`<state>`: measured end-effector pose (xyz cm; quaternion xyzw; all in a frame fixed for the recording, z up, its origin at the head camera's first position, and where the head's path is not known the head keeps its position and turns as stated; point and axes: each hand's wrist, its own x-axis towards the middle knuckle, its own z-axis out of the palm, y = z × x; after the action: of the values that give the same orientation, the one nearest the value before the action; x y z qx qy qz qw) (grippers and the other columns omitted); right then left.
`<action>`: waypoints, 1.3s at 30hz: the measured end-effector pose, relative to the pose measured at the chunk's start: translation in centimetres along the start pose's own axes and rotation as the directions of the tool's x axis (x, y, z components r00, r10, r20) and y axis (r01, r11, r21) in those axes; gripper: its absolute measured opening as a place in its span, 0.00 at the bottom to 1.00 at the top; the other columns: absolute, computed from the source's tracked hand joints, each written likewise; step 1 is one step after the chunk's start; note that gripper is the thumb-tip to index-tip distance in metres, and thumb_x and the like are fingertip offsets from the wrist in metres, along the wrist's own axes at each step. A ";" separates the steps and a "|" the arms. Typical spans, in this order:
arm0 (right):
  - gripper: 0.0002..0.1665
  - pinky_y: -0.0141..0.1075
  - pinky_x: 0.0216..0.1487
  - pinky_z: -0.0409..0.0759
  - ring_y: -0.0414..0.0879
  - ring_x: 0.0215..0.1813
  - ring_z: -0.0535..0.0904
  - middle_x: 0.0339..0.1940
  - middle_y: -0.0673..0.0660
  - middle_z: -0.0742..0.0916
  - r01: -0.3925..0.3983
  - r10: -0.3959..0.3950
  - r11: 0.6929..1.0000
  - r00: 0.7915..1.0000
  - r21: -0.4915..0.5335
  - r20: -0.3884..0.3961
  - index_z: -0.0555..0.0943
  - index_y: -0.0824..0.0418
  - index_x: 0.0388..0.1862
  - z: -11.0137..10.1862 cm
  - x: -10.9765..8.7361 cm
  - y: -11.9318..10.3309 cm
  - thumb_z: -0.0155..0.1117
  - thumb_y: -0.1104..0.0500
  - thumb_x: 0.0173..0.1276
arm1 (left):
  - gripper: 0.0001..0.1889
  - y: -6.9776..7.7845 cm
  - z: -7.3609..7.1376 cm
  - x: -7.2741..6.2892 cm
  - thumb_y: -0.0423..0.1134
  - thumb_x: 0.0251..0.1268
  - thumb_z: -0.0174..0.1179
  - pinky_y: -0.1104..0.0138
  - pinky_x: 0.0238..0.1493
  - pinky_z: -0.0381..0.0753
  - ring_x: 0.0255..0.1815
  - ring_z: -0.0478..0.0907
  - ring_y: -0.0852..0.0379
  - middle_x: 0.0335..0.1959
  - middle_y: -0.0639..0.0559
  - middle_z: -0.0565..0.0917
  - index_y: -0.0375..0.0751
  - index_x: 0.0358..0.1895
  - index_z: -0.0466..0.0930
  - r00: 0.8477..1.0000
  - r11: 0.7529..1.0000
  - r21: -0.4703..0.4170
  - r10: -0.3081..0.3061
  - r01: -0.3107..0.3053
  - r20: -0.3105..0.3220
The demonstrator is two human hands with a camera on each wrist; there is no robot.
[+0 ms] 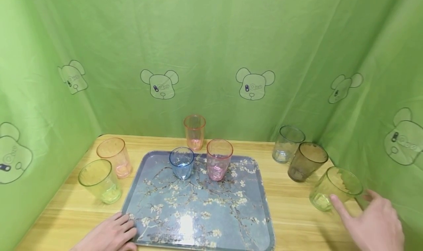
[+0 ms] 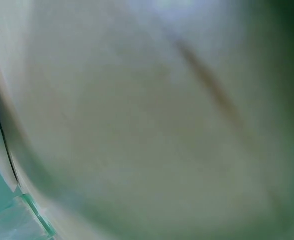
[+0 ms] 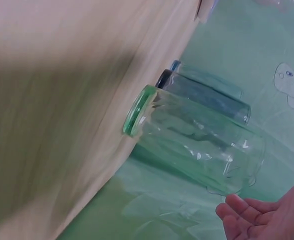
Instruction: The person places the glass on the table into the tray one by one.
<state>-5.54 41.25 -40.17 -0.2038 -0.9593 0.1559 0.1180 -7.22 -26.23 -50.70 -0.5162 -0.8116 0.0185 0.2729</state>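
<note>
In the head view my right hand is beside a yellow-green glass at the table's right. Its thumb is extended in front of the glass and the fingers are spread behind the rim. The right wrist view shows this glass upright, with the fingertips just short of its rim. My left hand rests at the near left corner of a blue, blossom-patterned tray, fingers loosely bent over its edge. On the tray stand a blue glass and a pink glass. The left wrist view is mostly blurred.
Behind the yellow-green glass are a brown glass and a clear grey glass. A pinkish-orange glass stands behind the tray. Left of it are an orange-pink glass and another yellow-green glass. Green curtains surround the table.
</note>
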 end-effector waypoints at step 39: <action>0.66 0.49 0.29 0.73 0.69 0.37 0.76 0.45 0.86 0.73 -0.018 0.019 1.000 0.990 -0.003 0.137 0.62 0.92 0.56 2.4 2.7 1.9 0.54 0.23 0.72 | 0.20 -0.2 0.3 0.0 0.62 0.82 0.48 0.73 0.39 0.59 0.32 0.64 0.64 0.30 0.66 0.72 0.59 0.29 0.69 1.000 1.000 -0.017 0.008 -0.008 -0.016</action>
<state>-7.93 43.43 -42.57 -0.2016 -0.9633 0.1699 0.0502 -7.47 -26.25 -50.88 -0.5218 -0.8075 0.0086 0.2751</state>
